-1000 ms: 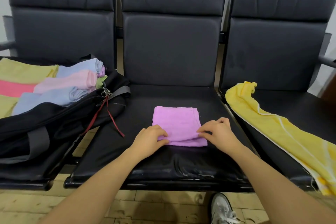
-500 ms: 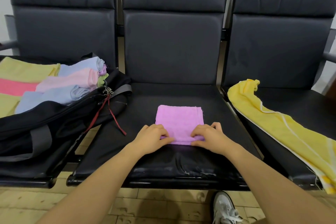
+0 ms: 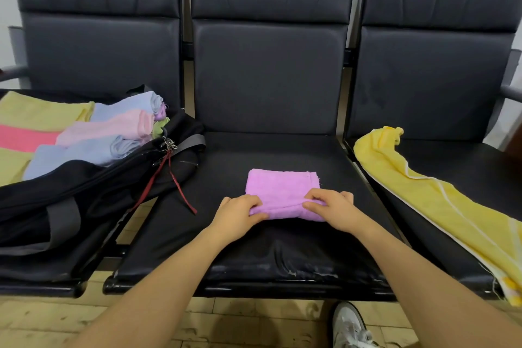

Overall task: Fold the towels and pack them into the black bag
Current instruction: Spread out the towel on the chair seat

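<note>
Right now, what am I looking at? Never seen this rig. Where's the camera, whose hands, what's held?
No machine here: a person wears one camera on the head, looking forward and down at their own bare hands. The left hand and right hand both grip the near edge of a folded purple towel on the middle seat of a row of black chairs. On the left seat lies an open black bag with folded towels in it. A yellow towel lies unfolded on the right seat.

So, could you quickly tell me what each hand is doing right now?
Left hand: grips the near edge of the purple towel.
Right hand: grips the same near edge, lifting it.
</note>
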